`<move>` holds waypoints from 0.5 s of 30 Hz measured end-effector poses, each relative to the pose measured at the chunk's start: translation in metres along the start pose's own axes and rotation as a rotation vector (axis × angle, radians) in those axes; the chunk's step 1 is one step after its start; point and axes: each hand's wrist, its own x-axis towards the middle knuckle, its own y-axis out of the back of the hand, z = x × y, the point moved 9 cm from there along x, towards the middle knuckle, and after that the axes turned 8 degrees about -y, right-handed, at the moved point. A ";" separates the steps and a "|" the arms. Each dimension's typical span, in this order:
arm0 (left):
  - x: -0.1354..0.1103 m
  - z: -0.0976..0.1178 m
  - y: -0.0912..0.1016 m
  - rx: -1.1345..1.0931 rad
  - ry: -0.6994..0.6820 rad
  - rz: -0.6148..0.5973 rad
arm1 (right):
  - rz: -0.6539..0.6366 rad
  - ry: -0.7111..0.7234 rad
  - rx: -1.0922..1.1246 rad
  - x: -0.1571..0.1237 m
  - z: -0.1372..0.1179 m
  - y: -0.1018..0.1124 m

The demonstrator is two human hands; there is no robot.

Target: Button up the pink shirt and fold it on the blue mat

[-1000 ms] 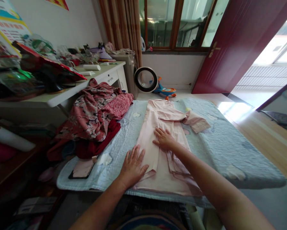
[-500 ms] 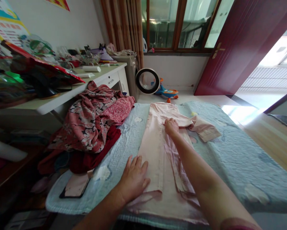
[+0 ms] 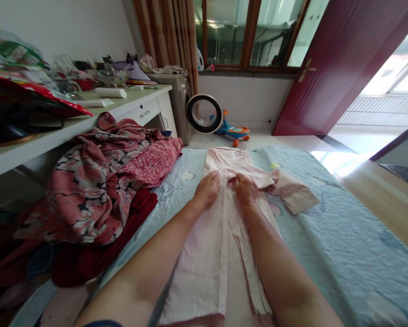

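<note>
Through the head camera, I see the pale pink shirt (image 3: 204,263) running from near centre to six o'clock, one sleeve (image 3: 294,191) out past three, floral cloth (image 3: 77,181) at nine. My right hand (image 3: 246,188) is curled closed on its front edge; my left hand (image 3: 208,188) rests alongside, fingers bent, grip impossible to tell.
</note>
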 end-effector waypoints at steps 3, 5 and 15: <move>0.006 -0.003 -0.021 0.011 0.024 -0.046 | 0.032 0.029 0.102 0.003 0.005 0.002; 0.003 -0.004 -0.031 0.033 0.040 -0.071 | 0.060 0.068 0.178 0.005 0.007 0.002; -0.003 -0.009 -0.040 0.070 0.066 -0.042 | 0.050 0.066 0.236 0.009 0.010 -0.007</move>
